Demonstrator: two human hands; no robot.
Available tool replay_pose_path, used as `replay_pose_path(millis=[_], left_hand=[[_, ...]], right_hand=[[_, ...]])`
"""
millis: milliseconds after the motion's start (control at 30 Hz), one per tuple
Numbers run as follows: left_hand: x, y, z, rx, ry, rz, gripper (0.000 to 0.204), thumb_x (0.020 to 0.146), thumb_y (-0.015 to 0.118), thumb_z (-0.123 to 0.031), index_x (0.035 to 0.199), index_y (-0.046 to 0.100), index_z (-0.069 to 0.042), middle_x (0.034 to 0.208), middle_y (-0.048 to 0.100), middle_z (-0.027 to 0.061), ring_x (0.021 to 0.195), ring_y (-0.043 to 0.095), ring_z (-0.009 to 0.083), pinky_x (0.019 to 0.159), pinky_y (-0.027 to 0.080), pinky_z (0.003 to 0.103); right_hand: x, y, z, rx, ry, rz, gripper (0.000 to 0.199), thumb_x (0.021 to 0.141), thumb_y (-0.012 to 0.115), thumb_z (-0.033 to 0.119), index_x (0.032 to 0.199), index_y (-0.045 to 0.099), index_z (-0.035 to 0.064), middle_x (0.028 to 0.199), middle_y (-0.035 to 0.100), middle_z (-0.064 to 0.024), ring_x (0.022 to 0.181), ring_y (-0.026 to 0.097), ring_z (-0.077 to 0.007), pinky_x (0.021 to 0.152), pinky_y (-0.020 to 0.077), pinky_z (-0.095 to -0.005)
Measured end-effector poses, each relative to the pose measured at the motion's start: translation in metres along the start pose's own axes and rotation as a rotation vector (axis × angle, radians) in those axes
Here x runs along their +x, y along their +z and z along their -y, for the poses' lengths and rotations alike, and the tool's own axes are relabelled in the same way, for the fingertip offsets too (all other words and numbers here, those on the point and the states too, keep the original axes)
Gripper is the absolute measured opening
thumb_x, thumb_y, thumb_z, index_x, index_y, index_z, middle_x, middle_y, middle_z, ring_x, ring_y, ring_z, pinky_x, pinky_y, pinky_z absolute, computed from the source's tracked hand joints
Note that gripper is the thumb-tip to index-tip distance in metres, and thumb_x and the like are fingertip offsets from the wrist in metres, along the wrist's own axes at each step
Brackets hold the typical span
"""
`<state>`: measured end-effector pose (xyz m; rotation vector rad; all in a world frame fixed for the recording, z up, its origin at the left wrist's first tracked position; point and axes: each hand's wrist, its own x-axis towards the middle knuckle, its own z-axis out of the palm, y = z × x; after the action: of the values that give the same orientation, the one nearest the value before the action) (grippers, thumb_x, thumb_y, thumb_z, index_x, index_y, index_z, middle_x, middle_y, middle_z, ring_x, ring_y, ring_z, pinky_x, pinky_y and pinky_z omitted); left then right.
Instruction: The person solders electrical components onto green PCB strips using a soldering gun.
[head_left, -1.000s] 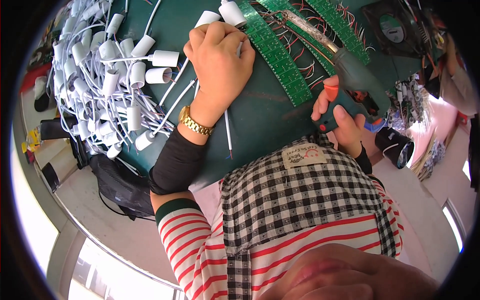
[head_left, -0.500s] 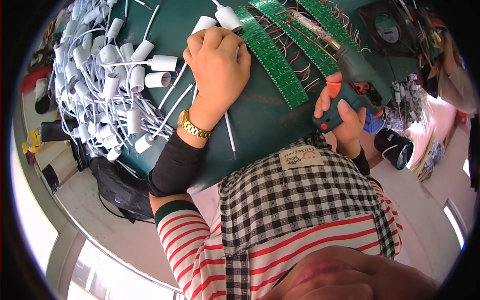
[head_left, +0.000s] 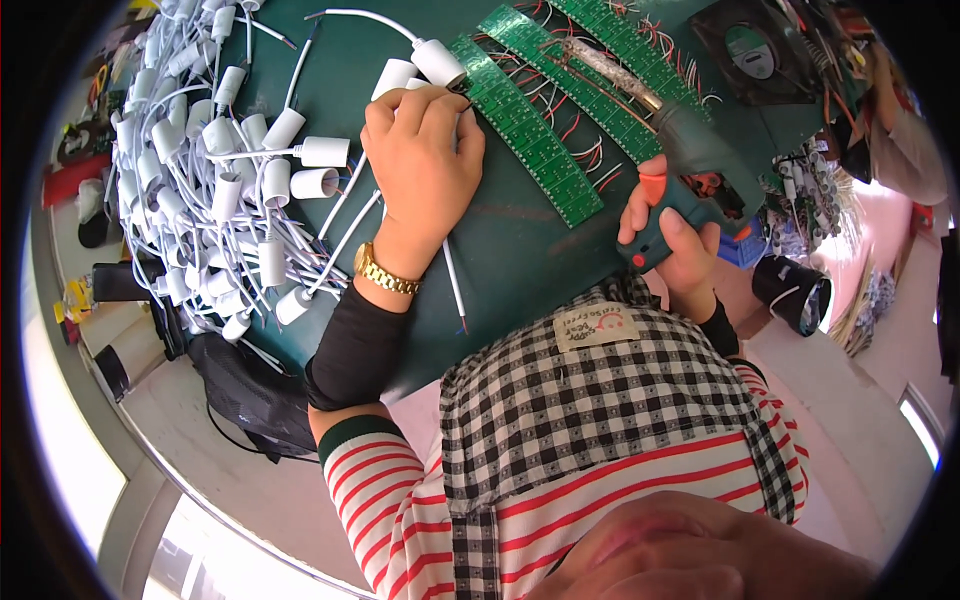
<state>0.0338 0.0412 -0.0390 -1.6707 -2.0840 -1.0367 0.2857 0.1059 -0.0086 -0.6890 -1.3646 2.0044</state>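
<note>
My left hand (head_left: 422,165) is closed, knuckles up, at the near left end of a green circuit board strip (head_left: 530,135). Its curled fingers hide whatever is between them. Just beyond the knuckles lie two white lamp holders, one (head_left: 438,63) with a cable bending left and another (head_left: 394,77) beside it. A white cable (head_left: 454,285) comes out from under my wrist, its thin wire ends toward me. My right hand (head_left: 680,245) grips a dark green soldering gun (head_left: 705,165) with an orange trigger, its long tip pointing up and left over the boards.
A big heap of white lamp holders with cables (head_left: 215,190) covers the table's left side. More board strips (head_left: 625,55) with red and white wires lie at the far middle. A black fan (head_left: 750,55) stands far right, near another person's arm (head_left: 905,150).
The view has shifted slightly, so the table's things sit a little lower and more to the left. My left hand stays closed by the board; my right hand keeps hold of the soldering gun.
</note>
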Motion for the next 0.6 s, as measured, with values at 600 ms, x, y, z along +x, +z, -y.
replay_pose_path(millis=[600], left_hand=[[0.01, -0.006, 0.008, -0.103, 0.013, 0.048, 0.015, 0.061, 0.073, -0.007, 0.075, 0.069, -0.011, 0.084, 0.064, -0.0017, 0.086, 0.052, 0.0241, 0.076, 0.042, 0.035]], right_hand=[[-0.008, 0.009, 0.003, -0.314, 0.121, 0.136, 0.031, 0.087, 0.059, 0.019, 0.11, 0.05, -0.0001, 0.08, 0.055, -0.007, 0.066, 0.056, -0.0149, 0.06, 0.0471, -0.0289]])
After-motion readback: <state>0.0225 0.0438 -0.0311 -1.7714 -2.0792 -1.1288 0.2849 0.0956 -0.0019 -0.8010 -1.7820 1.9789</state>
